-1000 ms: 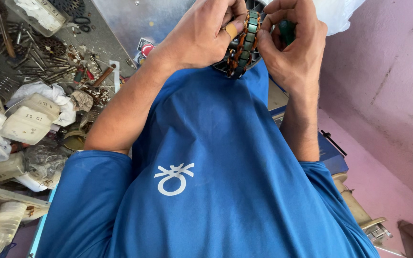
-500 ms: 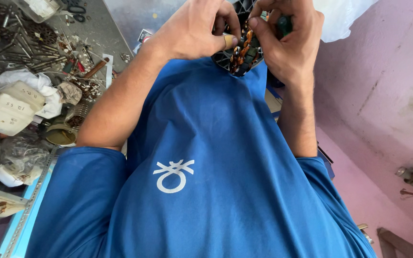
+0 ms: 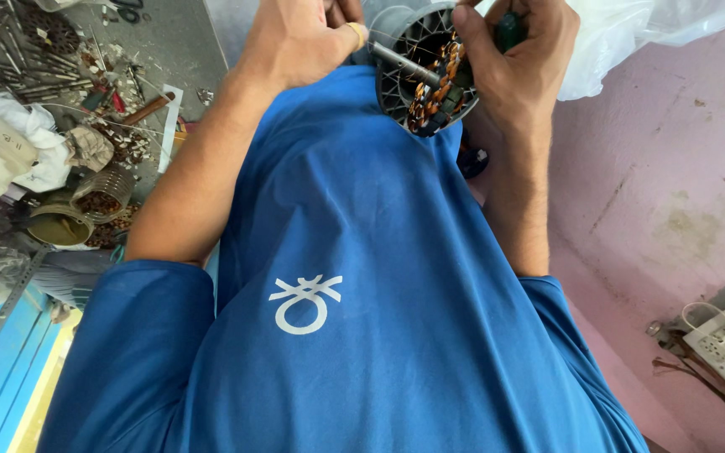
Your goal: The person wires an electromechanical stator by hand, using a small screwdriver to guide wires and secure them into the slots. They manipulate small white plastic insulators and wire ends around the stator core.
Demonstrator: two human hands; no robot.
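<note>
Both hands grip a motor [image 3: 426,71] at the far edge, above the blue shirt [image 3: 362,277]. Left hand [image 3: 299,42] closes on its left rim to steady it. Right hand [image 3: 518,63] wraps the right side, also clasping a green tool [image 3: 509,29], keeping the copper windings [image 3: 434,88] exposed.

Both bare arms are reaching forward. The left hand [image 3: 299,42] is curling its fingers tight, and the right hand [image 3: 518,59] is closing in a grip.
</note>
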